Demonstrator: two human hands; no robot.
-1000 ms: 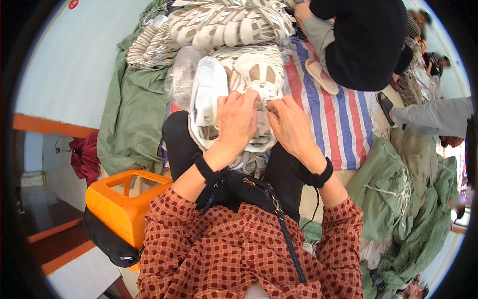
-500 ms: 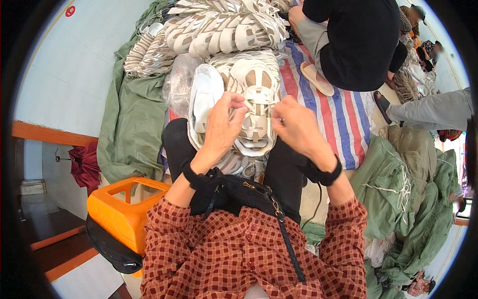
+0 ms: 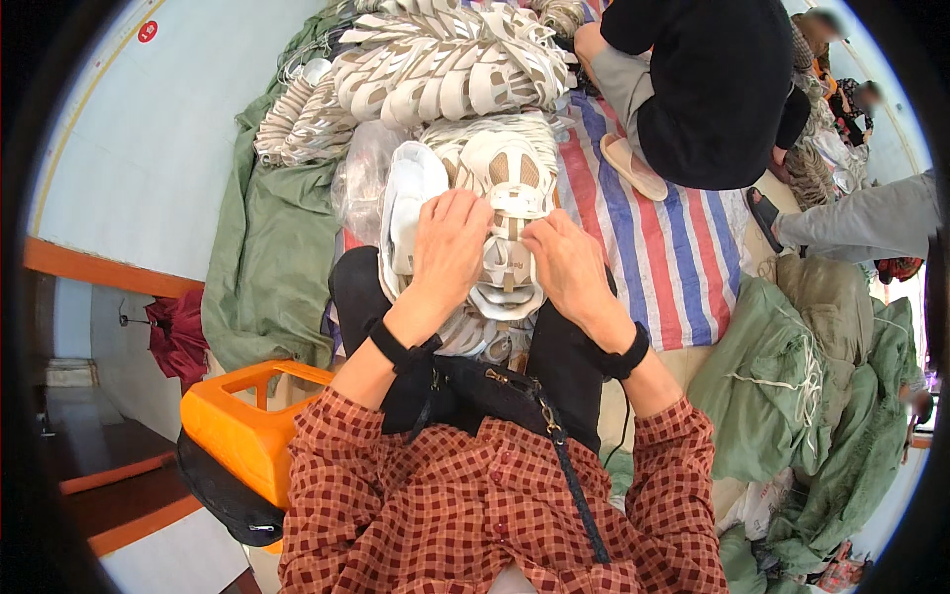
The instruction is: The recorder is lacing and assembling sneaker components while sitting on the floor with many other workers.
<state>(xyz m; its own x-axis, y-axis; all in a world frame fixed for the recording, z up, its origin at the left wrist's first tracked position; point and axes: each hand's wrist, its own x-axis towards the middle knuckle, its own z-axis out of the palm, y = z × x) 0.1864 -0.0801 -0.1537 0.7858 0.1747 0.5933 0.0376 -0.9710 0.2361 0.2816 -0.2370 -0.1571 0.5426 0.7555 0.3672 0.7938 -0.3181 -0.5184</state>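
A cream and tan shoe upper (image 3: 512, 163) lies between my knees, its toe pointing away from me. White lacing crosses its tongue. My left hand (image 3: 450, 243) is at the left edge of the lacing, fingers curled and pressed together. On the other side my right hand (image 3: 566, 259) has its thumb and fingers pinched at the eyelet edge. Both seem to grip the white shoelace (image 3: 508, 224), though its ends are hidden by my fingers. A white-lined shoe upper (image 3: 414, 178) rests just left, partly behind my left hand.
Stacked shoe uppers (image 3: 450, 69) lie ahead, with a clear plastic bag (image 3: 364, 173) beside them. A striped sheet (image 3: 648, 257) covers the floor. A person in black (image 3: 708, 94) sits at the right. Green sacks (image 3: 757, 371) lie to the right; an orange plastic stool (image 3: 242, 416) stands at the left.
My right hand has come down and inward to the shoe's right eyelet edge. My left hand has turned, its fingers now curled over the left edge. The view has shifted slightly.
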